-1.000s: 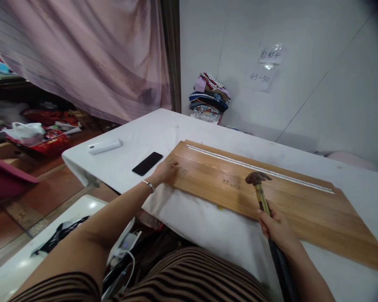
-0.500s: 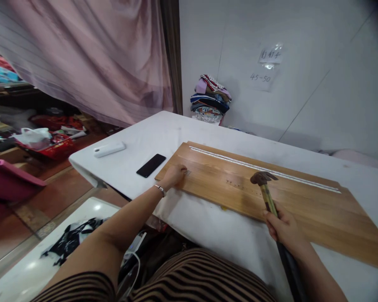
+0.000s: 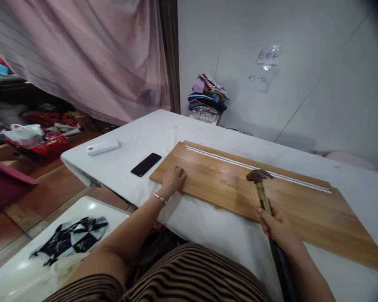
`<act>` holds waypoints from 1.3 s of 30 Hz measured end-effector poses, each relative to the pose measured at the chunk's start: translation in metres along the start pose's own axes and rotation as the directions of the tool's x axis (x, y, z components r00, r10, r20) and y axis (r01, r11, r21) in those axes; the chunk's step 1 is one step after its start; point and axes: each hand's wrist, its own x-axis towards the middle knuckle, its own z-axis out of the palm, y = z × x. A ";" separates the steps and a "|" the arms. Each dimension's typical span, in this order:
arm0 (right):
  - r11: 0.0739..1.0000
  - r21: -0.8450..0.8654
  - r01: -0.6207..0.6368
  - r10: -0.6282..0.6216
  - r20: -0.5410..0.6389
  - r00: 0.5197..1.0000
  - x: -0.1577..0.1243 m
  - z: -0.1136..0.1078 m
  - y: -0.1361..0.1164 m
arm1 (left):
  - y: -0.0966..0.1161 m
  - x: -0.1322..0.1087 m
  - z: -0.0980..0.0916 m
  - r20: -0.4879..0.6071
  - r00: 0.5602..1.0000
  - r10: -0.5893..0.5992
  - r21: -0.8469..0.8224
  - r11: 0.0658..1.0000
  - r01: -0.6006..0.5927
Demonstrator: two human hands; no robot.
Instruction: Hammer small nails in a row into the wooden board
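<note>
My right hand grips a claw hammer by its handle. The rusty hammer head is held above the wooden board, over its middle. Near the board's left end, my left hand rests with its fingers curled down and pressed together at the surface. What those fingers pinch, if anything, is hidden. A short row of nails stands in the board between my hands, with small dark marks continuing to the right. Two white strips lie along the board's far side.
A black phone and a white oblong object lie on the white-covered table, left of the board. Folded clothes are stacked by the wall. At lower left, a black-and-white cloth lies on a white surface.
My left hand has shifted slightly over the small metal pieces at the board's left end, now covering them. The hammer stays raised in my right hand. The view has turned slightly right.
</note>
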 end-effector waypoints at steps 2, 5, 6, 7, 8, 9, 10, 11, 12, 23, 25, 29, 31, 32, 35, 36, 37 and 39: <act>1.000 0.011 -0.001 0.001 0.010 1.000 -0.001 0.001 0.002 | 0.003 0.002 0.002 0.013 1.000 0.018 -0.005 1.000 -0.018; 1.000 0.023 -0.013 0.013 0.014 1.000 -0.002 0.004 0.003 | 0.006 0.006 0.003 0.032 0.998 0.049 -0.013 0.999 -0.049; 0.999 0.026 -0.022 0.022 0.014 1.000 -0.002 0.005 0.003 | 0.007 0.007 0.004 0.039 0.997 0.062 -0.013 0.998 -0.062; 0.999 0.028 -0.032 0.031 0.019 0.999 -0.002 0.005 0.003 | 0.007 0.007 0.004 0.044 0.996 0.075 -0.013 0.997 -0.074; 0.999 0.028 -0.039 0.038 0.022 0.999 -0.002 0.005 0.003 | 0.007 0.008 0.004 0.047 0.995 0.088 -0.016 0.996 -0.087; 0.999 0.027 -0.043 0.042 0.025 0.999 -0.002 0.005 0.003 | 0.007 0.008 0.004 0.045 0.994 0.101 -0.023 0.995 -0.100; 0.999 0.025 -0.043 0.043 0.031 0.999 -0.002 0.005 0.002 | 0.006 0.008 0.004 0.042 0.993 0.113 -0.035 0.993 -0.112; 0.999 0.023 -0.043 0.042 0.037 0.998 -0.002 0.005 0.002 | 0.005 0.008 0.004 0.038 0.991 0.125 -0.049 0.991 -0.123; 0.999 0.022 -0.043 0.042 0.042 0.998 -0.002 0.005 0.002 | 0.003 0.008 0.004 0.033 0.991 0.133 -0.065 0.989 -0.131; 0.998 0.011 -0.063 0.063 0.021 0.998 0.001 0.005 0.009 | -0.012 0.006 -0.003 0.022 0.991 0.128 -0.095 0.988 -0.126; 0.998 0.007 -0.070 0.069 0.028 0.997 0.002 0.006 0.009 | -0.010 0.006 -0.004 0.038 0.992 0.124 -0.077 0.990 -0.121; 0.998 -0.005 -0.067 0.067 0.058 0.996 0.004 0.007 0.010 | -0.004 0.012 -0.006 0.089 0.984 0.152 0.022 0.988 -0.154; 0.997 -0.017 -0.072 0.073 0.061 0.995 0.004 0.007 0.010 | -0.002 0.016 -0.007 0.125 0.977 0.171 0.099 0.978 -0.184; 0.997 -0.023 -0.078 0.079 0.061 0.995 0.004 0.008 0.009 | -0.001 0.018 -0.007 0.141 0.973 0.183 0.131 0.971 -0.202; 0.995 -0.029 -0.098 0.099 0.057 0.993 0.004 0.009 0.007 | -0.001 0.023 -0.008 0.157 0.960 0.232 0.190 0.947 -0.260; 0.995 -0.028 -0.099 0.101 0.054 0.993 0.004 0.009 0.007 | -0.001 0.023 -0.008 0.153 0.958 0.243 0.201 0.941 -0.271; 0.995 -0.026 -0.099 0.100 0.051 0.994 0.004 0.009 0.006 | -0.002 0.024 -0.008 0.146 0.958 0.248 0.208 0.939 -0.275; 0.996 -0.024 -0.091 0.092 0.044 0.995 0.003 0.008 0.006 | -0.002 0.024 -0.009 0.131 0.960 0.246 0.206 0.941 -0.269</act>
